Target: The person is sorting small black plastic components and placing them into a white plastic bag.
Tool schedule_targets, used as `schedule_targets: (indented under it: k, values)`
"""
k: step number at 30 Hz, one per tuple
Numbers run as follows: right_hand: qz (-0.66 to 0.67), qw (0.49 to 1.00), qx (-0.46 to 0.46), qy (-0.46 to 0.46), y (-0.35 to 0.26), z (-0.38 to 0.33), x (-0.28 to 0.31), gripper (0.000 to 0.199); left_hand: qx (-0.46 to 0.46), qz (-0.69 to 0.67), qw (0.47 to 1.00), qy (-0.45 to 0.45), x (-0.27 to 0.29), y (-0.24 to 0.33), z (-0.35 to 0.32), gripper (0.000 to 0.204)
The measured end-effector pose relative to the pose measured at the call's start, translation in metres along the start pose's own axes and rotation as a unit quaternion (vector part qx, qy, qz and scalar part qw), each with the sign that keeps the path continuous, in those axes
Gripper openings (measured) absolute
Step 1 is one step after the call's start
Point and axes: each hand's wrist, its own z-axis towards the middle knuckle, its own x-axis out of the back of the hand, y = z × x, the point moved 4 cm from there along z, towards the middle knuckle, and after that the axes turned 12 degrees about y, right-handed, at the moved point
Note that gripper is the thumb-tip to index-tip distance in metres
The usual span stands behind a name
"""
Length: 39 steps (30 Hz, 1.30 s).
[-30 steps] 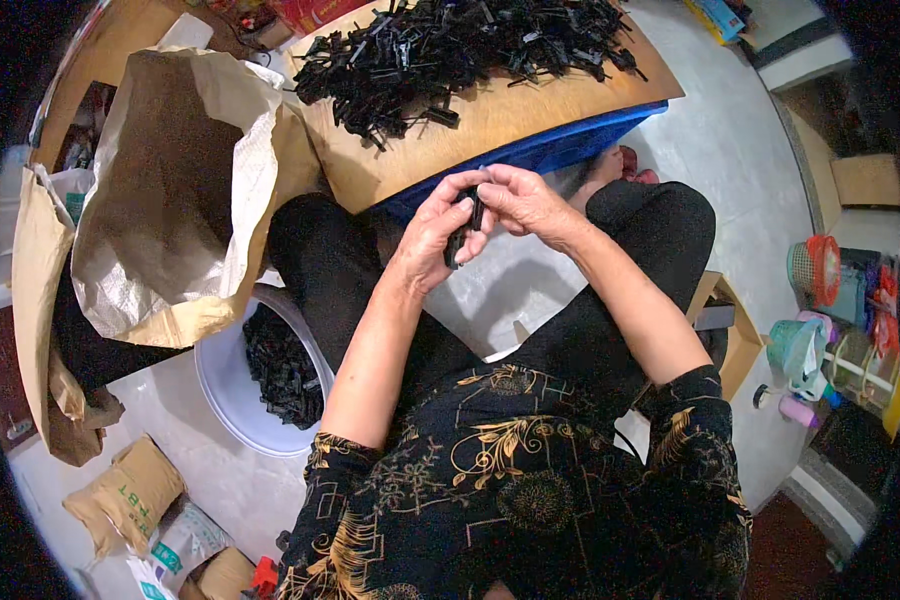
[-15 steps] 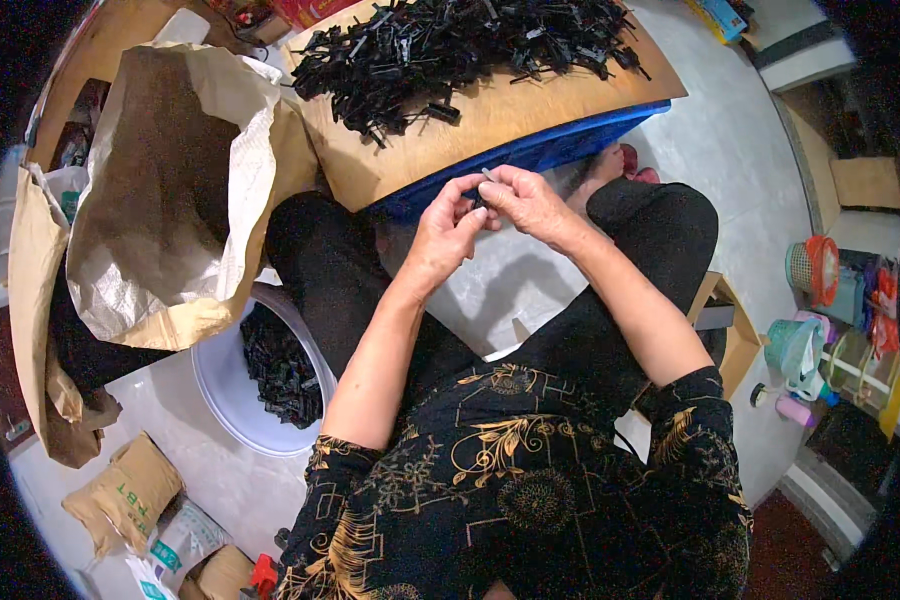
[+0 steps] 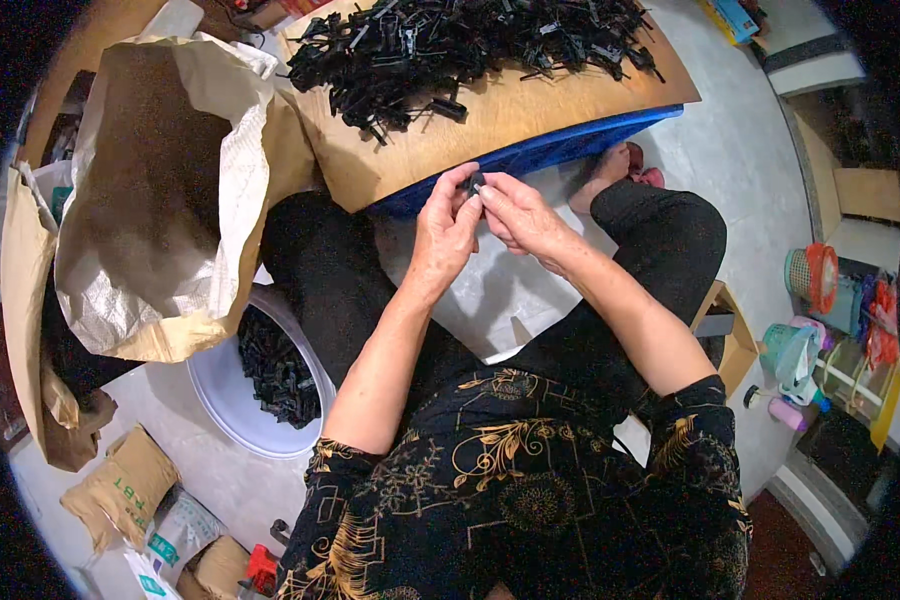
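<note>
Beyond my left knee, toward the room's edge, a tan package [image 3: 125,485] lay on the floor, well below a big paper sack [image 3: 242,175]. The sack gaped, pale lining turned out at the rim; mouth perhaps left wide so that nothing would snag on the way in or out.

Just right of it, tucked beside my leg: a white tub [image 3: 208,400], partly under the sack's edge, black parts [image 3: 278,372] heaped inside. Placed there, I judged, for a short reach from my lap.

Next, ahead of me, the worktop [image 3: 345,165], with a loose pile of black pieces [image 3: 450,60] toward its far side. Bare wood lay on the near side, likely handy for drawing single pieces out.

My left hand [image 3: 445,228] was closed, thumb against curled fingers, around a small black piece [image 3: 477,183]. That piece sat at the fingertips, above my lap and short of the worktop; its shape was mostly hidden. My right hand [image 3: 520,212] met it from the other side, thumb and forefinger pinching its end; two-sided hold, presumably for steadiness and fine control.

Farther right, past my other knee: an open cardboard box [image 3: 740,352], then an orange basket [image 3: 823,275], both set aside.
</note>
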Motion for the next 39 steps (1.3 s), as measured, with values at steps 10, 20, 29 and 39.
schedule_targets:
  k: [10,20,29,39]
  values:
    - [0.038,0.999,-0.034,-0.003,-0.003,0.004,-0.002,0.031,-0.017,0.02,0.999,0.025,-0.001,-0.005,0.002,0.031]
    - [0.007,0.999,-0.033,-0.01,-0.011,0.02,-0.011,0.029,0.031,-0.017,0.996,0.082,0.006,-0.004,0.011,0.03]
    - [-0.006,1.0,-0.026,-0.005,-0.012,0.013,-0.009,0.032,0.056,-0.079,0.994,0.043,0.008,-0.005,0.007,0.035]
    - [-0.074,0.994,0.074,0.007,-0.005,0.023,-0.007,0.026,-0.035,0.001,0.996,0.076,0.006,-0.01,0.009,0.031]
